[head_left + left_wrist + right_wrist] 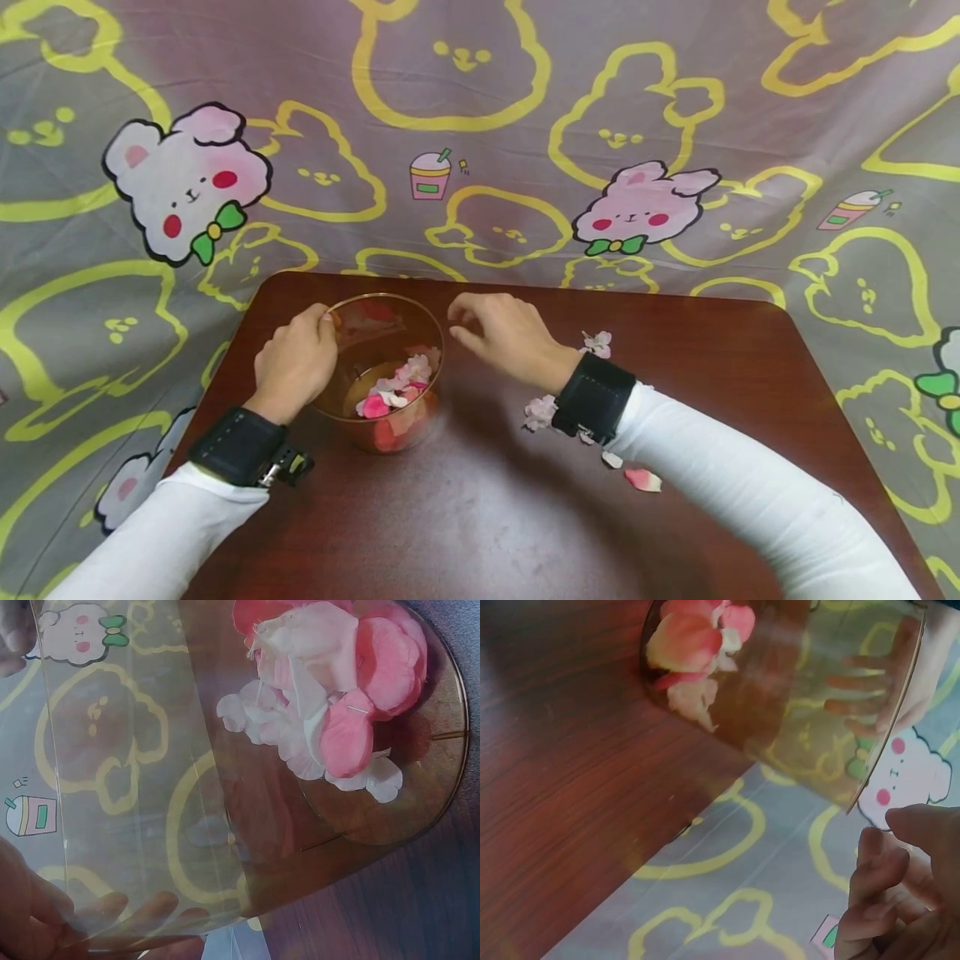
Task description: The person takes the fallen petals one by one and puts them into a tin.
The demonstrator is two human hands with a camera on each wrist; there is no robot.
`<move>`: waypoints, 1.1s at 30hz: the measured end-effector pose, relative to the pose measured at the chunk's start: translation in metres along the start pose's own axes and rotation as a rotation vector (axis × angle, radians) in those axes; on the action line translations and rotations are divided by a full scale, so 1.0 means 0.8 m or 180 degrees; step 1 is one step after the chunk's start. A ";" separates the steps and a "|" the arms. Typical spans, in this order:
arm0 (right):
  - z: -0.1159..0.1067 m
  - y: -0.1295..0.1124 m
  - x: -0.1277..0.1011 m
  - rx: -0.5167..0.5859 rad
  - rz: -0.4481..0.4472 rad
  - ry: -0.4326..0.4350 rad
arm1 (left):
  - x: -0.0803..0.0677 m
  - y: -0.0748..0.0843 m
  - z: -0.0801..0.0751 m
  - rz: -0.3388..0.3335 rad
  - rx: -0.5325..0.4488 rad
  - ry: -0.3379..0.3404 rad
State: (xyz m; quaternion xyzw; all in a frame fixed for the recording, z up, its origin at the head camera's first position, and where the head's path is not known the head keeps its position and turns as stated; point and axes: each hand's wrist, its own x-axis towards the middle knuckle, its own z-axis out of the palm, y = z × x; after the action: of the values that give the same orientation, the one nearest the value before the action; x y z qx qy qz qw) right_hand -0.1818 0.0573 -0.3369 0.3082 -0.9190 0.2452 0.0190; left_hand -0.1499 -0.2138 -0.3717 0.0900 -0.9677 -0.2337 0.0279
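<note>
A see-through amber bowl [367, 329] stands on the left part of the table. My left hand [296, 354] grips its rim from the left, with the fingers [142, 907] spread along the outer wall. Pink and white flower petals [393, 392] lie heaped at the bottom, seen closer as a petal pile [322, 697] in the left wrist view. Just right of the rim is my right hand [506, 333], its fingers loosely bent and apart from the bowl. Nothing shows between those fingertips [881, 870] in the right wrist view.
Pale blossoms [540, 412] lie on the brown table [712, 375] under and beside my right forearm, and another blossom [597, 343] sits farther back. A pink-white petal [642, 480] lies nearer. Behind the table hangs a grey cloth [510, 150] with cartoon bears and bunnies.
</note>
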 end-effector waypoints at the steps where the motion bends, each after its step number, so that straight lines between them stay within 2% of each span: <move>1: -0.001 0.004 -0.001 0.0008 0.0018 0.0003 | 0.000 0.000 0.000 0.0005 -0.0002 -0.0002; 14: -0.013 0.049 -0.016 -0.0052 0.0302 -0.0038 | 0.001 -0.001 0.001 0.0035 -0.0041 0.0002; 21: -0.019 0.087 -0.023 -0.0040 0.0654 -0.0215 | 0.001 -0.002 0.001 0.0042 -0.0032 0.0004; 33: -0.019 0.161 -0.039 -0.0146 0.1212 -0.0263 | 0.000 -0.001 -0.001 0.0017 -0.0026 0.0001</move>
State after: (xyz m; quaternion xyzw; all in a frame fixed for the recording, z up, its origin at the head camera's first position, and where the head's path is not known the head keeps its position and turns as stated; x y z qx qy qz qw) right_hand -0.2320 0.1706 -0.3857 0.1381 -0.9660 0.2106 -0.0585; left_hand -0.1500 -0.2150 -0.3716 0.0874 -0.9670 -0.2375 0.0289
